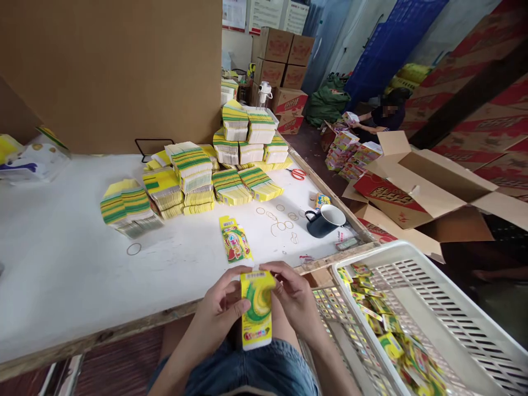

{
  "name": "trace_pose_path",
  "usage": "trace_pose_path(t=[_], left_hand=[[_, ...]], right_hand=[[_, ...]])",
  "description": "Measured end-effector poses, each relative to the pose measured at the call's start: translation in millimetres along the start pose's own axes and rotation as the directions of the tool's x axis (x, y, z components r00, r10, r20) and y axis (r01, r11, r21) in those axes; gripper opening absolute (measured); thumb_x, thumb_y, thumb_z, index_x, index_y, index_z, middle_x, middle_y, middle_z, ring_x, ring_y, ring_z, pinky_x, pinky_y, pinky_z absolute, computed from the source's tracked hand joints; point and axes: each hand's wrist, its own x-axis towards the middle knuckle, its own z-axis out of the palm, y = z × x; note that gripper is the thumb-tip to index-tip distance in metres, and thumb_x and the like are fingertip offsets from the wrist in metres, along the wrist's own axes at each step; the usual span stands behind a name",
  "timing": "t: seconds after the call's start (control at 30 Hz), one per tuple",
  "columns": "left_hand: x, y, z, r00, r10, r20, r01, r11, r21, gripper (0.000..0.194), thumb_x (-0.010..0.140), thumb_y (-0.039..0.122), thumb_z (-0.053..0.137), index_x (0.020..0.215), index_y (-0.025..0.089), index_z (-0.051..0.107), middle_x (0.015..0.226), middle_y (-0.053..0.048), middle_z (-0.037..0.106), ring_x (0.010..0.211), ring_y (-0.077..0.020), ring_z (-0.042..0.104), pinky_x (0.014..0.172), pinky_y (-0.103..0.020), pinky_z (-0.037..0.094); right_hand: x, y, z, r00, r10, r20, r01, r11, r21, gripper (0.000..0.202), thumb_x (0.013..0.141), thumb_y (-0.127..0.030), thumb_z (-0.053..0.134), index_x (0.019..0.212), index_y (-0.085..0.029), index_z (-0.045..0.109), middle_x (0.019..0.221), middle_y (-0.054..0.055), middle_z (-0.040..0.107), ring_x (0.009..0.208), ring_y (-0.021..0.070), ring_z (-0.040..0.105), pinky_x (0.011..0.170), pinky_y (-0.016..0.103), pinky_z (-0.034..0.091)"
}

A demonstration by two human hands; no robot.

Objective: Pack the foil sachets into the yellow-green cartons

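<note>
Between my two hands, just over my lap at the table's front edge, is a small yellow carton (pixel 256 316) with a green swirl and a barcode at its top end. My left hand (pixel 226 300) pinches its left side, thumb on the front face. My right hand (pixel 292 291) grips the upper right side and top corner. On the white table (pixel 177 286) ahead lie flat printed cartons (pixel 235 239) with a fruit picture. Bundled stacks of flat cartons (pixel 193 170) rise farther back.
To my right stands a white plastic basket (pixel 406 250) holding several small filled packs. A dark mug (pixel 324 223), red-handled scissors (pixel 297 174) and rubber bands (pixel 281 225) lie on the table. Open cardboard boxes (pixel 416 187) sit beyond its right edge. A person (pixel 383 118) works farther back.
</note>
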Motion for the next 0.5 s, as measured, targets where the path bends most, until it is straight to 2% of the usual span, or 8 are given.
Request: trace_pose_path(t=[0.07, 0.17, 0.23, 0.3, 0.4, 0.5], left_hand=[[2.1, -1.1, -1.8, 0.999, 0.017, -0.033, -0.014, 0.996, 0.088, 0.040, 0.085, 0.025, 0.063, 0.123, 0.021, 0.052, 0.116, -0.010, 0.071, 0.102, -0.0261, 0.067, 0.087, -0.036, 0.053], [3.9, -3.4, -1.9, 0.997, 0.039, -0.065, -0.026, 0.981, 0.192, 0.041, 0.085, 0.025, 0.062, 0.125, 0.023, 0.055, 0.122, -0.008, 0.069, 0.105, -0.0261, 0.066, 0.090, -0.036, 0.053], [3.8, -4.2, -0.2, 0.998, 0.041, -0.048, -0.029, 0.972, 0.235, 0.043, 0.086, 0.024, 0.060, 0.129, 0.025, 0.054, 0.127, -0.007, 0.066, 0.107, -0.0260, 0.065, 0.089, -0.035, 0.054], [2.8, -4.4, 1.5, 0.999, 0.038, -0.020, -0.031, 0.964, 0.266, 0.046, 0.088, 0.022, 0.056, 0.134, 0.027, 0.052, 0.131, -0.006, 0.063, 0.110, -0.0255, 0.064, 0.088, -0.034, 0.054], [1.3, -5.3, 2.2, 0.999, 0.039, 0.001, -0.037, 0.951, 0.308, 0.050, 0.090, 0.020, 0.052, 0.139, 0.026, 0.047, 0.132, -0.005, 0.063, 0.113, -0.0247, 0.062, 0.091, -0.033, 0.052], [1.9, -8.9, 2.1, 0.999, 0.040, 0.008, -0.041, 0.958, 0.284, 0.052, 0.090, 0.021, 0.052, 0.141, 0.024, 0.044, 0.131, -0.006, 0.064, 0.114, -0.0252, 0.062, 0.093, -0.033, 0.051]], right_hand=[[0.9, -4.0, -6.6, 0.999, -0.024, 0.040, 0.026, 0.997, -0.067, 0.028, 0.094, -0.036, 0.050, 0.099, -0.024, 0.074, 0.099, 0.008, 0.065, 0.100, 0.0230, 0.058, 0.087, 0.035, 0.047], [-0.2, -6.7, -10.5, 0.994, 0.078, 0.071, -0.070, 0.993, -0.100, 0.031, 0.090, -0.041, 0.056, 0.110, -0.022, 0.071, 0.082, 0.004, 0.063, 0.080, 0.0195, 0.058, 0.070, 0.030, 0.049], [-1.3, -6.4, -7.7, 0.983, 0.167, 0.070, -0.156, 0.977, -0.143, 0.035, 0.085, -0.036, 0.063, 0.116, -0.020, 0.065, 0.068, -0.002, 0.055, 0.063, 0.0146, 0.052, 0.057, 0.024, 0.044], [-1.7, -6.0, -3.3, 0.977, 0.209, 0.033, -0.196, 0.952, -0.235, 0.032, 0.082, -0.028, 0.063, 0.112, -0.019, 0.065, 0.060, -0.006, 0.047, 0.053, 0.0117, 0.045, 0.050, 0.021, 0.038], [-1.4, -6.7, 0.8, 0.982, 0.188, 0.008, -0.172, 0.916, -0.361, 0.023, 0.081, -0.021, 0.058, 0.103, -0.018, 0.064, 0.057, -0.007, 0.043, 0.049, 0.0109, 0.042, 0.048, 0.021, 0.034], [-1.5, -7.8, 2.2, 0.987, 0.162, 0.013, -0.142, 0.895, -0.422, 0.025, 0.080, -0.020, 0.056, 0.104, -0.018, 0.062, 0.056, -0.007, 0.043, 0.049, 0.0120, 0.044, 0.049, 0.022, 0.035]])
